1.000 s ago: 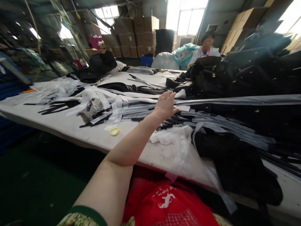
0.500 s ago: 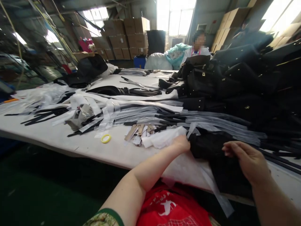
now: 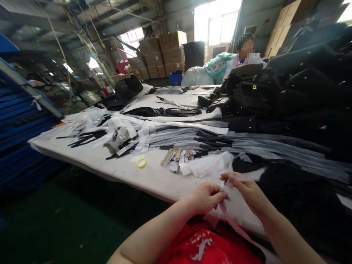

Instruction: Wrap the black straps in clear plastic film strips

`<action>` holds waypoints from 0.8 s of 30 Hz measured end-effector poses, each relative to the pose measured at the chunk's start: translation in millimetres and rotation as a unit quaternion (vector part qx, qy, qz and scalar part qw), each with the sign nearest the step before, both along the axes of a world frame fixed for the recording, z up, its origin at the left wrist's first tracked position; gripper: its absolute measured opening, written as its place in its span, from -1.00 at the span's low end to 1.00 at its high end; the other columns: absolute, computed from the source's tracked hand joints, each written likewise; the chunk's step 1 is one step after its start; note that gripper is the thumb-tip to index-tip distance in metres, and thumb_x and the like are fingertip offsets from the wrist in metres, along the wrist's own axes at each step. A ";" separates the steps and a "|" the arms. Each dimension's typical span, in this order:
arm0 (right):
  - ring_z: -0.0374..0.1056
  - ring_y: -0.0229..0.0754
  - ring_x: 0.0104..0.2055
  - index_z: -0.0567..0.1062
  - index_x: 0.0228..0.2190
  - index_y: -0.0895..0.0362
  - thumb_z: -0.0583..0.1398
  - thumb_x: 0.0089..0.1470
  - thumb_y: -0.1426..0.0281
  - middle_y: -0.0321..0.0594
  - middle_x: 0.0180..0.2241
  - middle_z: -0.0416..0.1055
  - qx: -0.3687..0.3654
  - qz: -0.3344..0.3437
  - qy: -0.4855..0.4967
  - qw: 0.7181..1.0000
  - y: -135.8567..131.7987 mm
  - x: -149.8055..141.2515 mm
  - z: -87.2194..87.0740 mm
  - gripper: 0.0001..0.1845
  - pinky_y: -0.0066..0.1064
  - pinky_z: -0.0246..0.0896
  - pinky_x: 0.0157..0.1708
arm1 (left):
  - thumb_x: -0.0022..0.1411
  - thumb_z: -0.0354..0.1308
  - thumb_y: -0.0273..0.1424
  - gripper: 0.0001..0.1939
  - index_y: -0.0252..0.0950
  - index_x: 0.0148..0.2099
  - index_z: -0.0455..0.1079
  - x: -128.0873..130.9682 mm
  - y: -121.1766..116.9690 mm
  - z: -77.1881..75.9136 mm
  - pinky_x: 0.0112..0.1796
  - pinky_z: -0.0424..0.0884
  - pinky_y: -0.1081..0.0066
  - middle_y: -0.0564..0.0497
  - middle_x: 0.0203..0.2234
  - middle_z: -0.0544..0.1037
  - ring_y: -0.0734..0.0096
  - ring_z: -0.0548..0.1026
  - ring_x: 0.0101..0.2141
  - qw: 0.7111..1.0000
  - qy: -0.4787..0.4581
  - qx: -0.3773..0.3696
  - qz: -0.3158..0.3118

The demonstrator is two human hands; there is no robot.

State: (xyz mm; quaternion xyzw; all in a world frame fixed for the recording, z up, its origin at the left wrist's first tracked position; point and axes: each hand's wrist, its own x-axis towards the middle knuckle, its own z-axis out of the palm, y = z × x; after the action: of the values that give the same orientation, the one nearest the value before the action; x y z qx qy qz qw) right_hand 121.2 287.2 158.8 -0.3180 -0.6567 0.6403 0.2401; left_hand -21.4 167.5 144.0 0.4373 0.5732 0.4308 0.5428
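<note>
A thin translucent strip (image 3: 235, 223) is held in front of the body at the near edge of the white table (image 3: 154, 183), with a length hung past that edge over the red apron (image 3: 203, 245). Whether the pale length beyond the fingers belongs to the same strip cannot be told. For film this thin, a light pinch close to the worked spot would seem best, with both sets of fingertips kept near each other so that creasing and stretching are avoided. The hanging length should be kept free of the table's edge, where it could be snagged or folded.

By the left hand (image 3: 210, 198) the strip appears to be pinched, thumb and forefinger closed together on it and the other fingers curled under; the forearm is angled up from the lower left. By the right hand (image 3: 249, 190), set slightly higher and farther over the table, the film also appears to be clamped between thumb and forefinger, with the forearm angled in from the lower right. The two sets of fingertips are almost met.

Just beyond, crumpled white film (image 3: 211, 165) is spread, with paper scraps (image 3: 176, 157) beside it, toward the table's left end.
</note>
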 end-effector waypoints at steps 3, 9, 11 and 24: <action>0.33 -0.21 -0.50 0.60 -0.44 0.19 0.21 -0.01 -0.16 -0.13 -0.48 0.51 0.010 0.039 -0.017 0.999 -6.7 -16.8 2.1 -0.38 -0.43 0.22 -0.52 | 0.18 0.17 -0.05 -0.55 -0.37 -0.20 0.54 -11.1 -24.1 0.7 -0.48 0.32 0.50 -0.03 -0.46 0.56 0.46 0.43 -0.50 0.998 0.053 -0.001 0.022; 0.12 -0.33 -0.69 0.40 -0.69 0.17 0.24 -0.08 -0.10 -0.29 -0.74 0.25 -0.004 0.222 -0.128 0.967 -26.9 -44.1 -10.6 -0.42 -0.48 -0.03 -0.66 | 0.02 0.37 -0.18 -0.55 -0.32 -0.07 0.55 -28.0 -36.1 15.1 -0.02 0.40 0.30 -0.18 -0.05 0.56 0.13 0.49 -0.02 0.961 0.153 0.157 0.167; 0.12 -0.32 -0.70 0.35 -0.72 0.15 0.22 -0.09 -0.09 -0.29 -0.76 0.23 0.011 0.239 -0.160 0.958 -34.2 -49.6 -17.9 -0.43 -0.47 -0.04 -0.67 | -0.01 0.41 -0.21 -0.61 -0.32 -0.15 0.57 -28.9 -35.6 19.4 -0.01 0.40 0.30 -0.16 -0.11 0.59 0.13 0.51 -0.06 0.950 0.171 0.186 0.184; 0.07 -0.27 -0.63 0.32 -0.73 0.12 0.06 0.17 0.08 -0.20 -0.70 0.31 0.365 0.142 -0.312 0.866 -42.6 -43.7 -32.4 -0.45 -0.35 -0.25 -0.54 | 0.18 0.26 -0.33 -0.84 -0.31 -0.37 0.57 -36.2 -34.2 19.3 -0.22 0.44 0.39 -0.06 -0.43 0.62 0.32 0.54 -0.35 0.921 0.143 0.211 0.294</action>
State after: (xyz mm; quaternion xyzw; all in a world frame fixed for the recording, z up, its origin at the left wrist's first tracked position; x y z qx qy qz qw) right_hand 77.4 244.6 126.3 -0.2939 -0.9222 0.2497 0.0284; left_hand -57.5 133.3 163.2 0.4106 0.6431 0.6148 0.1996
